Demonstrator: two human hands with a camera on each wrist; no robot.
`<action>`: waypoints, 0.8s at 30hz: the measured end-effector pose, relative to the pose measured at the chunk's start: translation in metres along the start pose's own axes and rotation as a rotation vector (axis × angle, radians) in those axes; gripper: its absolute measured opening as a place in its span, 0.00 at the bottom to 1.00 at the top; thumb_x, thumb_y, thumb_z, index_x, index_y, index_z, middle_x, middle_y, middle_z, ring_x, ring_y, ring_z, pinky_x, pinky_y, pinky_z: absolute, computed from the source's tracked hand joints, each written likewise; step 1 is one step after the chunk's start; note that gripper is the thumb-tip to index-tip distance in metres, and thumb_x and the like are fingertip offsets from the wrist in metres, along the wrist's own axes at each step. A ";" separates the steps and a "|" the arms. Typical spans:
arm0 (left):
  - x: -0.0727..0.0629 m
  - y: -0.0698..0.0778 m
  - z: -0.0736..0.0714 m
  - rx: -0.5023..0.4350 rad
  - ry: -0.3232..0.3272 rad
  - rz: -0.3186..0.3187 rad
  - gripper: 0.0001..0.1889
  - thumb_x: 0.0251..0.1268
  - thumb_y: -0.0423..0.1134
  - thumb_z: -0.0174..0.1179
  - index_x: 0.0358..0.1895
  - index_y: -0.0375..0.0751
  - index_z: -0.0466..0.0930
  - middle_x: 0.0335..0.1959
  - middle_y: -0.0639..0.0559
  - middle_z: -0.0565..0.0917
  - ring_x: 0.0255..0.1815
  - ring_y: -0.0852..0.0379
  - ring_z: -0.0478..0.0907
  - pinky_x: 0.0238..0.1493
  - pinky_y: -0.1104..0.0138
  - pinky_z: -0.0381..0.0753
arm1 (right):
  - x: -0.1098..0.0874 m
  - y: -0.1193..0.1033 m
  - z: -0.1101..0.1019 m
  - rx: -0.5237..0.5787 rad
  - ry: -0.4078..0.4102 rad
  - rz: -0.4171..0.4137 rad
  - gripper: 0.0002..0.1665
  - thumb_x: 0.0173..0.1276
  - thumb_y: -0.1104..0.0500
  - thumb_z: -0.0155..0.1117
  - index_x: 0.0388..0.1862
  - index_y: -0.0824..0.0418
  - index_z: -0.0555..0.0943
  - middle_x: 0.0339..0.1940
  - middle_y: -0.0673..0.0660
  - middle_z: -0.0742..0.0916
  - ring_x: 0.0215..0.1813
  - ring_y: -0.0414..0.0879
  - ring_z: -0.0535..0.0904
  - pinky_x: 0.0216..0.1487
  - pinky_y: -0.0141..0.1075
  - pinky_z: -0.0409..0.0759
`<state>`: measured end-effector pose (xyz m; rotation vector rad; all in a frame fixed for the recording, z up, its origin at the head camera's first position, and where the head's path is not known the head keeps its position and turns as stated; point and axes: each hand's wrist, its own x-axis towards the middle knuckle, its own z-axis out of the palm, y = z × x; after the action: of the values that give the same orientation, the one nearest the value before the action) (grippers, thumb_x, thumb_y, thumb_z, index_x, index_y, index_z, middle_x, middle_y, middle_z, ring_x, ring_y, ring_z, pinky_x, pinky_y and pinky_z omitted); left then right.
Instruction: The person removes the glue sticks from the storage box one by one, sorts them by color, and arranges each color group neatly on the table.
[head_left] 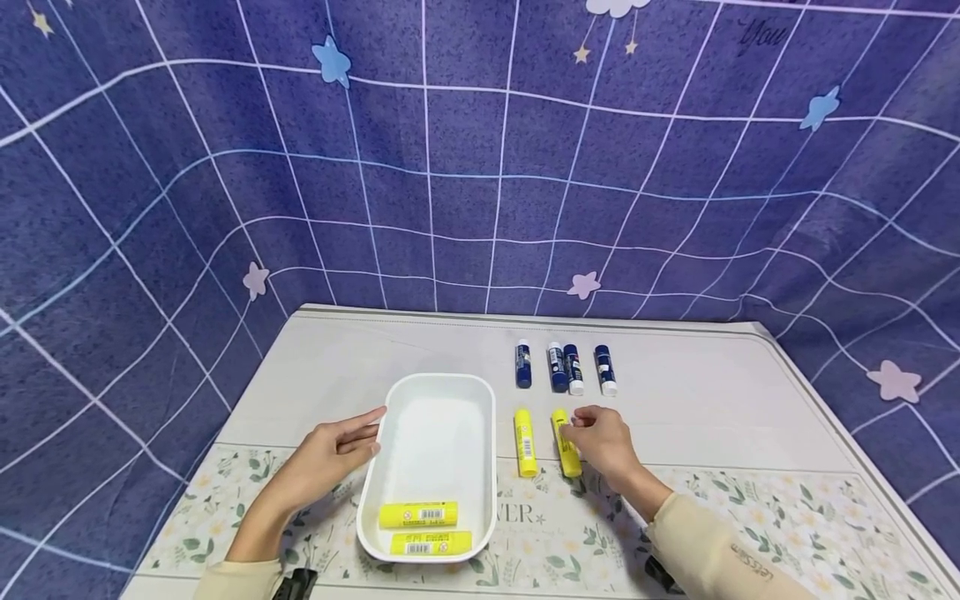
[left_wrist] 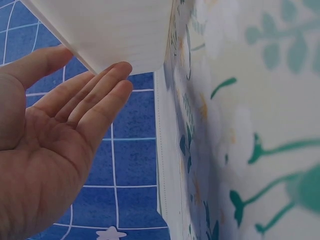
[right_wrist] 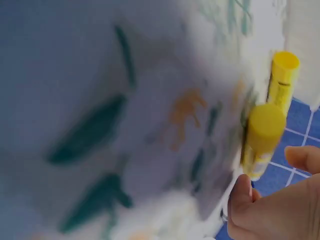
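Note:
A white tray [head_left: 431, 450] stands on the table, with two yellow glue sticks [head_left: 418, 514] lying crosswise at its near end. My left hand [head_left: 330, 458] touches the tray's left side; in the left wrist view its straight fingers [left_wrist: 100, 100] lie against the outer wall. Right of the tray lie two more yellow glue sticks, a left one [head_left: 526, 443] and a right one [head_left: 566, 443]. My right hand [head_left: 603, 442] is at that right glue stick, fingertips by its side. Thumb and finger stand apart in the right wrist view, beside the nearer yellow glue stick [right_wrist: 265, 130].
Several dark blue glue sticks with white ends [head_left: 557, 367] lie in a row farther back, right of the tray. A floral cloth [head_left: 750, 508] covers the table's near part. Behind the table hangs a blue curtain [head_left: 465, 200] with grid lines and stars.

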<state>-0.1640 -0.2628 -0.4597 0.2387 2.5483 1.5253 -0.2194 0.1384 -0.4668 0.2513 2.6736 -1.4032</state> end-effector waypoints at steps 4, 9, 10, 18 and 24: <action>0.000 -0.001 0.000 -0.002 0.000 0.004 0.30 0.77 0.42 0.61 0.78 0.44 0.68 0.70 0.31 0.76 0.69 0.38 0.78 0.62 0.66 0.87 | 0.006 -0.011 -0.009 0.060 0.031 -0.085 0.30 0.69 0.58 0.69 0.67 0.71 0.78 0.51 0.62 0.85 0.50 0.51 0.81 0.44 0.32 0.83; 0.000 -0.002 0.001 0.003 0.004 0.011 0.29 0.77 0.41 0.61 0.78 0.43 0.68 0.70 0.31 0.77 0.69 0.38 0.78 0.62 0.66 0.87 | 0.011 -0.034 -0.019 0.196 -0.038 -0.227 0.29 0.71 0.60 0.68 0.67 0.70 0.77 0.55 0.65 0.85 0.51 0.47 0.81 0.45 0.23 0.83; 0.000 -0.001 0.001 0.002 0.007 0.011 0.29 0.77 0.41 0.61 0.78 0.43 0.68 0.70 0.31 0.77 0.69 0.38 0.79 0.62 0.66 0.87 | 0.011 -0.039 -0.020 0.225 -0.069 -0.255 0.29 0.71 0.61 0.68 0.68 0.70 0.77 0.55 0.66 0.85 0.51 0.46 0.82 0.45 0.22 0.83; 0.000 -0.002 0.002 0.000 0.016 0.013 0.29 0.76 0.40 0.61 0.77 0.42 0.68 0.69 0.30 0.78 0.68 0.38 0.79 0.61 0.67 0.87 | 0.004 -0.068 -0.007 0.244 -0.386 -0.410 0.31 0.69 0.60 0.71 0.70 0.65 0.77 0.63 0.65 0.84 0.64 0.55 0.82 0.61 0.30 0.86; 0.000 -0.002 0.001 -0.006 0.012 0.022 0.29 0.77 0.41 0.61 0.77 0.42 0.68 0.69 0.30 0.77 0.69 0.38 0.79 0.62 0.67 0.87 | -0.006 -0.090 0.013 0.229 -0.625 -0.460 0.34 0.67 0.59 0.73 0.71 0.61 0.76 0.68 0.66 0.81 0.72 0.60 0.78 0.71 0.37 0.82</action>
<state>-0.1635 -0.2630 -0.4620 0.2582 2.5584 1.5461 -0.2309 0.0768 -0.4001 -0.7116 2.1169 -1.5622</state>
